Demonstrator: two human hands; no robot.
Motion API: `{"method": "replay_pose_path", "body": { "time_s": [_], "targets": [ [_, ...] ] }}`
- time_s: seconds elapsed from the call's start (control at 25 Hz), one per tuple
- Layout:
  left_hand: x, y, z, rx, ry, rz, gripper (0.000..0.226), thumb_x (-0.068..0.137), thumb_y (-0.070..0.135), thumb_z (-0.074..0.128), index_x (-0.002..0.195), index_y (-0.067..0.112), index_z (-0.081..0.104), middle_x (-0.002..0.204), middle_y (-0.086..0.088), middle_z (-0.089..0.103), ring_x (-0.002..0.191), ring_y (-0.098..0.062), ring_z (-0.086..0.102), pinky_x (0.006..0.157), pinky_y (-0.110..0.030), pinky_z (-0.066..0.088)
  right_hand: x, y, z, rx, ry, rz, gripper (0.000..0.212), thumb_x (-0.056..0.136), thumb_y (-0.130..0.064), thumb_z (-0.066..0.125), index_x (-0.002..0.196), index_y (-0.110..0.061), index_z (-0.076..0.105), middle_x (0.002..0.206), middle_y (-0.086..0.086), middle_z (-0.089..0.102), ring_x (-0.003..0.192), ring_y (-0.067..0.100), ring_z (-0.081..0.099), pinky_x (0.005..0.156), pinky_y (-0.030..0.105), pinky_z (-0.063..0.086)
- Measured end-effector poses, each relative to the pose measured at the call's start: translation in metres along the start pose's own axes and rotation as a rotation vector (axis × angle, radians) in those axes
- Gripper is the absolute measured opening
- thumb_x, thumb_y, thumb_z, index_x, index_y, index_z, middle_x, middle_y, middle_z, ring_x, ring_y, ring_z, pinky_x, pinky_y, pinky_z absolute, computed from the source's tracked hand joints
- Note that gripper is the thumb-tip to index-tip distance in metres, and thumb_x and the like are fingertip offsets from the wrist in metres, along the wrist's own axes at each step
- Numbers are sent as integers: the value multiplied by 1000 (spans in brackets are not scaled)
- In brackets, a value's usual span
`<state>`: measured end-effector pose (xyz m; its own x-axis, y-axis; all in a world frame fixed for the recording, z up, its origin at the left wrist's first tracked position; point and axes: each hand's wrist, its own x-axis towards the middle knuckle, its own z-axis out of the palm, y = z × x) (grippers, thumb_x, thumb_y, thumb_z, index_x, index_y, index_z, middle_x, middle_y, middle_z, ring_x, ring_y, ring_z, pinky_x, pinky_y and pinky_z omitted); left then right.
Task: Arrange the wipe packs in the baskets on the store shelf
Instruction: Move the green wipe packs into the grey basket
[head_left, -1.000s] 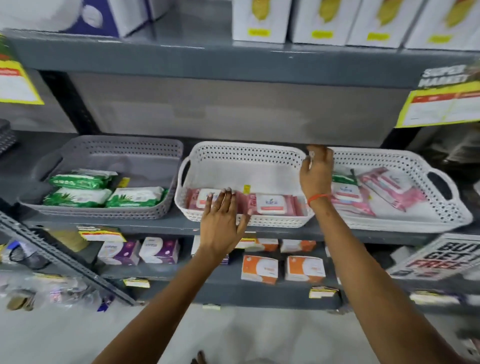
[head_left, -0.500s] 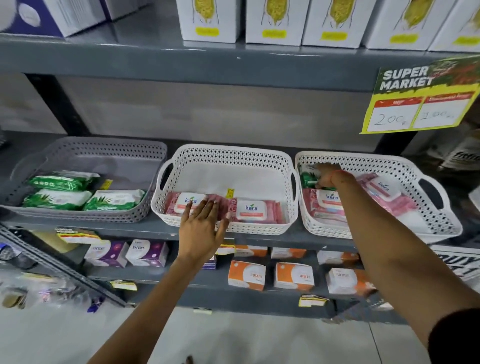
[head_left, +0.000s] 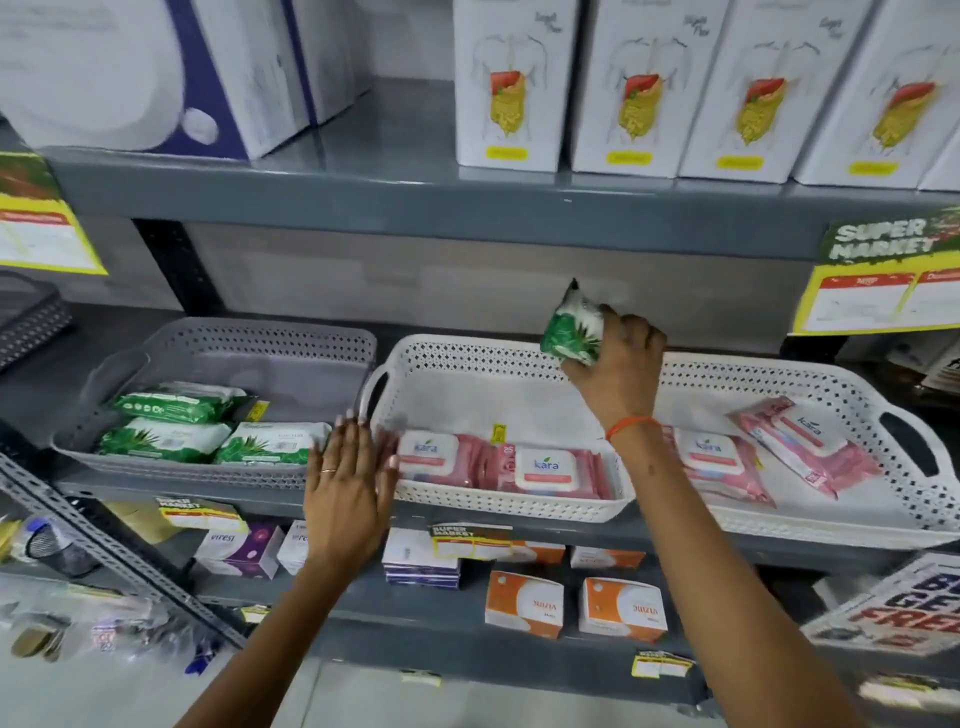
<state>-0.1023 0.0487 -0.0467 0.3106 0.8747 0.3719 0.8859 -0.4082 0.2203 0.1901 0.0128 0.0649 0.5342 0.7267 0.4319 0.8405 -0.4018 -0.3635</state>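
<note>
Three baskets stand side by side on the middle shelf. The grey basket (head_left: 234, 338) on the left holds three green wipe packs (head_left: 270, 444). Two pink wipe packs (head_left: 545, 467) lie in the middle white basket (head_left: 467, 358). In the right white basket (head_left: 779, 379) are more pink packs (head_left: 810, 447). My right hand (head_left: 621, 364) is shut on a green wipe pack (head_left: 574, 330), held in the air above the back of the middle basket. Flat and open, my left hand (head_left: 348, 478) rests against the front left corner of the middle basket.
The upper shelf (head_left: 415, 192) overhangs the baskets and carries white boxes (head_left: 509, 83). Yellow price signs (head_left: 878, 280) hang at its right and left edges. Small boxes (head_left: 524, 603) fill the lower shelf. A slanted metal bar (head_left: 104, 540) crosses the lower left.
My right hand has lifted a green pack out of the right basket and carried it left and up. My left hand has slid left off the pink packs to the basket's corner.
</note>
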Motion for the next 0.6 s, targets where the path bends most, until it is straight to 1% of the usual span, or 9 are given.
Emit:
{"method": "replay_pose_path", "body": {
  "time_s": [0.08, 0.16, 0.24, 0.32, 0.4, 0.48, 0.56, 0.6],
  "targets": [
    [4, -41, -9, 15, 34, -124, 70, 92, 48, 16, 144, 2, 24, 154, -17, 23, 142, -30, 19, 117, -45, 5, -11, -52, 14, 209, 16, -125, 76, 71, -36, 73, 138, -10, 48, 123, 22, 55, 117, 37, 46, 104, 41, 33],
    [5, -77, -19, -1, 57, -243, 72, 91, 49, 17, 142, -1, 27, 151, -20, 28, 140, -34, 25, 117, -47, 11, -24, -107, 33, 386, -19, -280, 78, 70, -28, 76, 139, -6, 48, 119, 24, 56, 112, 40, 48, 100, 43, 37],
    [6, -109, -27, -22, 69, -319, 73, 91, 49, 15, 141, -2, 29, 150, -21, 31, 140, -34, 26, 117, -48, 14, -35, -162, 57, 468, -79, -441, 79, 67, -21, 76, 139, -4, 47, 119, 25, 59, 111, 40, 51, 99, 43, 39],
    [7, -126, -31, -24, 65, -333, 74, 91, 51, 15, 142, -1, 28, 150, -21, 30, 140, -33, 24, 117, -47, 14, -41, -211, 84, 494, -202, -522, 80, 66, -19, 76, 139, -6, 47, 127, 23, 57, 118, 41, 50, 105, 45, 40],
    [8, -132, -31, -29, 63, -319, 74, 91, 51, 16, 143, -2, 24, 152, -20, 27, 142, -32, 21, 117, -47, 13, -45, -248, 113, 393, -348, -574, 78, 71, -24, 74, 142, -13, 43, 134, 18, 54, 124, 39, 46, 108, 44, 36],
    [7, -131, -27, -41, 58, -305, 75, 92, 52, 16, 145, -1, 17, 155, -19, 19, 144, -30, 14, 118, -46, 10, -48, -265, 140, 203, -495, -617, 74, 78, -33, 69, 145, -24, 38, 136, 14, 52, 127, 36, 44, 107, 43, 36],
    [6, -135, -25, -48, 62, -295, 76, 92, 53, 15, 146, 0, 12, 156, -18, 12, 145, -28, 8, 118, -46, 7, -50, -271, 161, 21, -710, -651, 67, 87, -38, 58, 147, -32, 30, 146, 14, 45, 133, 35, 40, 111, 44, 35],
    [7, -136, -24, -45, 63, -289, 76, 92, 53, 14, 146, 0, 11, 156, -18, 11, 145, -27, 6, 119, -46, 7, -51, -272, 168, -34, -827, -643, 62, 91, -37, 50, 148, -35, 26, 152, 12, 37, 138, 35, 35, 114, 45, 32]
  ]
}}
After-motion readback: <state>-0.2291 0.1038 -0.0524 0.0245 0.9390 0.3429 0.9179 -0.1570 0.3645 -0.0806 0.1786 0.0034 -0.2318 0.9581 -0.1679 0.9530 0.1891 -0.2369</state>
